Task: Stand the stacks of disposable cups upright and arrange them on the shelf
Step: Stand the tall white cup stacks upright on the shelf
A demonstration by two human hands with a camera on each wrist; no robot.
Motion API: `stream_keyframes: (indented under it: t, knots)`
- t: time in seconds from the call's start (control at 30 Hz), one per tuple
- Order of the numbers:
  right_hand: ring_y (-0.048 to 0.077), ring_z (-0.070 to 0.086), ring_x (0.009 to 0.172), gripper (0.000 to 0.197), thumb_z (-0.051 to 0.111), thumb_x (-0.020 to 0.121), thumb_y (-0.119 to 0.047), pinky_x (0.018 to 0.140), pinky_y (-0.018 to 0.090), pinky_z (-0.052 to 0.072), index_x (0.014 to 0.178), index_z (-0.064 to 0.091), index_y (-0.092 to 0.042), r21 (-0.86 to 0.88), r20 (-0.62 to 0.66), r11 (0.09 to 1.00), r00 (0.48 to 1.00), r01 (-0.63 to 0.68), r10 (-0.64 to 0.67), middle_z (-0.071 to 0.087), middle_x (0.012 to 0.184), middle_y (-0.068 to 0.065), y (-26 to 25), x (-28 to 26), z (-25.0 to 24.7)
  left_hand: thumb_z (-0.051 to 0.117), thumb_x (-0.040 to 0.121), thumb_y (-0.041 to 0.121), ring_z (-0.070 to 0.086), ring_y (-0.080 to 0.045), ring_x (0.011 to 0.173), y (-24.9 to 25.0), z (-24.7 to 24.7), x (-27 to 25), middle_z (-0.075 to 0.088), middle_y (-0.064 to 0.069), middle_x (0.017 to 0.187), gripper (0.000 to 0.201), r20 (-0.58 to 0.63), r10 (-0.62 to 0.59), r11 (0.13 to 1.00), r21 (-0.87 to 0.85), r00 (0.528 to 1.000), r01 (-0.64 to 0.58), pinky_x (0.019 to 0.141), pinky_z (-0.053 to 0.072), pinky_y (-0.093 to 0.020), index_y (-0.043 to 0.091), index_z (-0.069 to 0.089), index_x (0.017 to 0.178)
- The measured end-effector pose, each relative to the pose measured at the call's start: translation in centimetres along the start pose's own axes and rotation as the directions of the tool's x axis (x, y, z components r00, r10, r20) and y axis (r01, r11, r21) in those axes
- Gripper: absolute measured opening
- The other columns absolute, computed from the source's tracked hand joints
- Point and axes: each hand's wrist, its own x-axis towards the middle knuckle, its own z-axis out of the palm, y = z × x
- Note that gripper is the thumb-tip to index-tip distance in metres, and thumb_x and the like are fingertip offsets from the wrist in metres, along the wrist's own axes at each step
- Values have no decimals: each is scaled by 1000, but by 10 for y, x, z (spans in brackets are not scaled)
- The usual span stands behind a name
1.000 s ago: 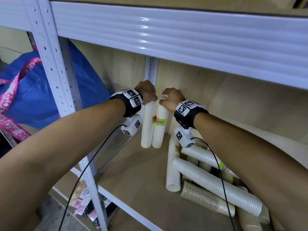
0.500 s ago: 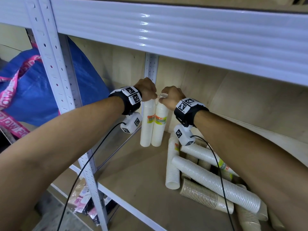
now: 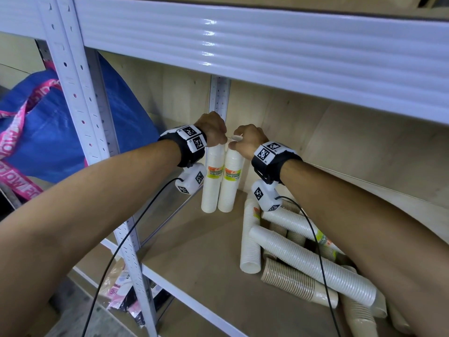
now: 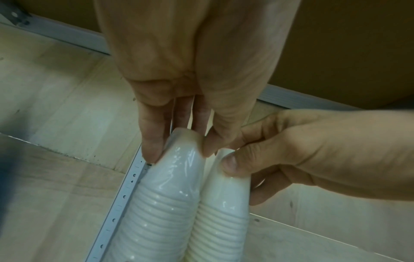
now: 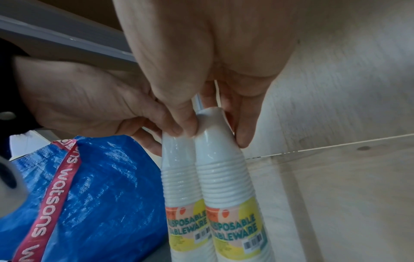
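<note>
Two wrapped cup stacks stand upright at the back left of your shelf [image 3: 194,259], one in each hand.

Around them, the white metal rack frames a pale wooden board, with a blue bag [image 3: 60,132] outside its left post and a heap of fallen stacks [image 3: 303,259], white and brown, lying crossed to the right. The left stack [image 3: 211,186] and right stack [image 3: 229,188] touch side by side, glossy white ribbed cups in clear film with yellow labels. Your left hand [image 3: 212,128] pinches the first stack's narrow top; your right hand [image 3: 247,139] pinches the second's.
</note>
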Motion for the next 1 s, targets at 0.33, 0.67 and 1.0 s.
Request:
stream_keyframes:
  t: [0.33, 0.67, 1.0]
  knots:
    - [24, 55, 120, 69, 75, 80, -30, 93, 27, 44, 140, 47, -14, 41, 15, 999, 1000, -23, 22, 57, 134, 9, 11, -8, -14, 72, 86, 25, 52, -21, 119, 1, -7, -5, 50, -5, 134, 38, -29, 57, 997, -42, 998, -58, 87, 41, -24, 17, 64, 122]
    - [22, 58, 114, 70, 77, 76, -35, 94, 30, 48, 138, 48, -24, 3, -6, 989, 989, -150, 150, 55, 133, 6, 60, -50, -64, 72, 83, 34, 56, -15, 110, 68, -3, -31, 54, -1, 123, 39, -11, 210, 969, -128, 978, -210, 87, 47, -26, 24, 66, 120]
    - [22, 52, 119, 70, 77, 76, -41, 90, 29, 42, 138, 46, -25, -152, 91, 926, 928, -346, 362, 50, 136, 3, 137, -132, -94, 74, 82, 40, 53, -16, 106, 116, 74, -64, 53, 7, 115, 40, 319, 276, 961, -94, 907, -259, 93, 46, -28, 25, 67, 119]
